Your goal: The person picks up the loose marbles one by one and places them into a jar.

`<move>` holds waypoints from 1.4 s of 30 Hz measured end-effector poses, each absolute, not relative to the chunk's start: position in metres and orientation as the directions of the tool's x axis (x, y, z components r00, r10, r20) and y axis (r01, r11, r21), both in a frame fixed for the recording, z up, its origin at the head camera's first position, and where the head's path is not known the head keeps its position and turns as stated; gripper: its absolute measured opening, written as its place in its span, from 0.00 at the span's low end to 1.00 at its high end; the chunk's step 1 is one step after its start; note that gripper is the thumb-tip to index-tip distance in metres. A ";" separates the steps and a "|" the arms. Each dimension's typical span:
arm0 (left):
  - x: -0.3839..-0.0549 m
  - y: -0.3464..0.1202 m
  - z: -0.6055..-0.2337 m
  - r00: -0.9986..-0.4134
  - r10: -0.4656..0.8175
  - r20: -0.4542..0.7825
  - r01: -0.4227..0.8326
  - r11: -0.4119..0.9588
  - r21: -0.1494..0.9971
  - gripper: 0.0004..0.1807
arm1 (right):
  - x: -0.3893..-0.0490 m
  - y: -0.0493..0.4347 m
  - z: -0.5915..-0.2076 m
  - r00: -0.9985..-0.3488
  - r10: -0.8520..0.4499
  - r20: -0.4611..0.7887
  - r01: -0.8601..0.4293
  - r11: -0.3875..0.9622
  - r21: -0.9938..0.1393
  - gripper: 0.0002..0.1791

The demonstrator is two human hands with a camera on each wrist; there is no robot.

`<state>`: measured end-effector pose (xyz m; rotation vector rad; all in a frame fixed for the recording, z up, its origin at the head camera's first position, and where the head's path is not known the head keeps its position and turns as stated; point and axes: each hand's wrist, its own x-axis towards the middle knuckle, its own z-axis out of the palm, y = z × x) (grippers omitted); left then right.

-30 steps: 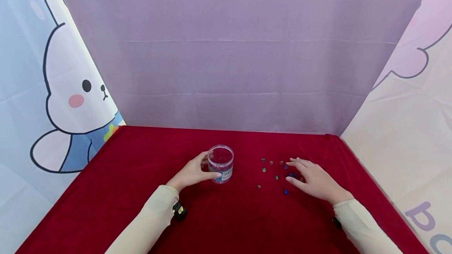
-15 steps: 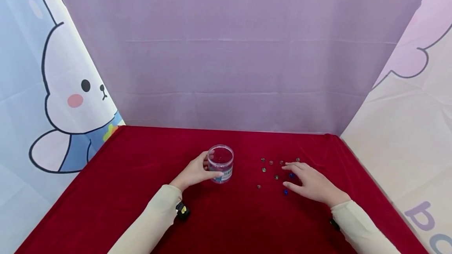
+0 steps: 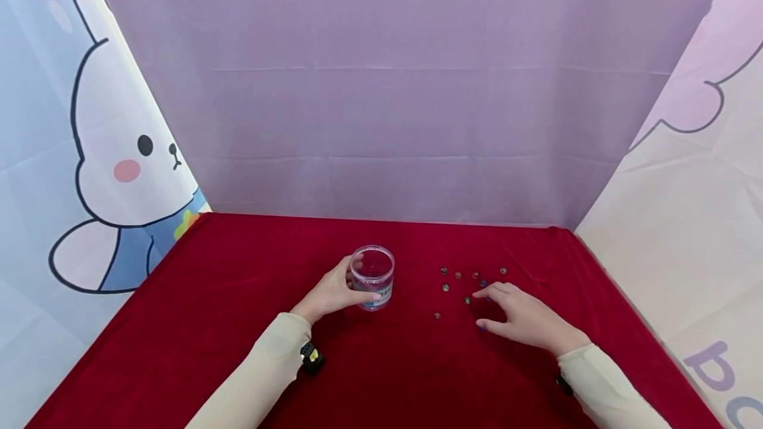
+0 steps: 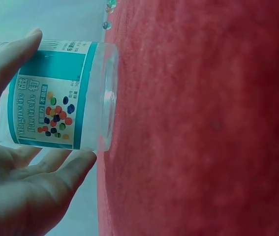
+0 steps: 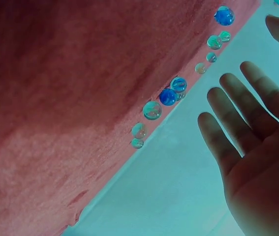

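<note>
My left hand point(image 3: 330, 291) holds a clear plastic jar point(image 3: 372, 278) at its side, thumb across the front. In the left wrist view the jar's label point(image 4: 46, 103) reads "Magnetic Particle"; its mouth looks uncovered from above. Over the glass marbles on the right hovers my right hand point(image 3: 524, 315), fingers spread and loosely bent, with nothing in its grasp. Near its thumb, a blue marble point(image 5: 224, 16) rests on the cloth in the right wrist view. Other marbles, such as a greenish one point(image 3: 467, 300), lie scattered left of and beyond the fingers. Part of the group is hidden under the hand.
Red cloth point(image 3: 387, 376) covers the table. A lilac curtain point(image 3: 381, 98) rises along the back edge. Printed sheets stand at both sides, the left one with a cartoon rabbit point(image 3: 137, 151). Several marbles are spread between the jar and my right hand.
My right hand has shifted slightly left and towards me, uncovering a marble at the far right. The left hand and jar have hardly moved.
</note>
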<state>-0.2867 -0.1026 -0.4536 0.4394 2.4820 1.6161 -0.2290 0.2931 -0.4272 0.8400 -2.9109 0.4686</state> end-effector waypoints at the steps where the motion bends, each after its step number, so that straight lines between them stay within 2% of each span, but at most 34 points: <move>1: -0.287 -0.103 -0.454 -0.946 0.321 0.033 0.161 0.380 0.911 0.54 | -0.229 0.293 -0.428 -0.843 -0.515 0.154 -0.537 0.799 -0.270 0.26; 7: -0.287 -0.102 -0.455 -0.949 0.313 0.031 0.155 0.382 0.911 0.53 | -0.229 0.293 -0.429 -0.826 -0.549 0.128 -0.561 0.777 -0.287 0.21; 16: -0.287 -0.103 -0.456 -0.946 0.322 0.032 0.153 0.360 0.920 0.51 | -0.230 0.293 -0.429 -0.826 -0.559 0.071 -0.548 0.768 -0.330 0.22; 27: -0.285 -0.102 -0.457 -0.945 0.324 -0.040 0.032 0.215 0.976 0.50 | -0.231 0.293 -0.430 -0.818 -0.573 0.042 -0.536 0.736 -0.414 0.17; 42: -0.284 -0.099 -0.460 -0.948 0.300 -0.107 -0.064 0.147 0.987 0.53 | -0.236 0.292 -0.435 -0.803 -0.596 0.029 -0.546 0.715 -0.437 0.08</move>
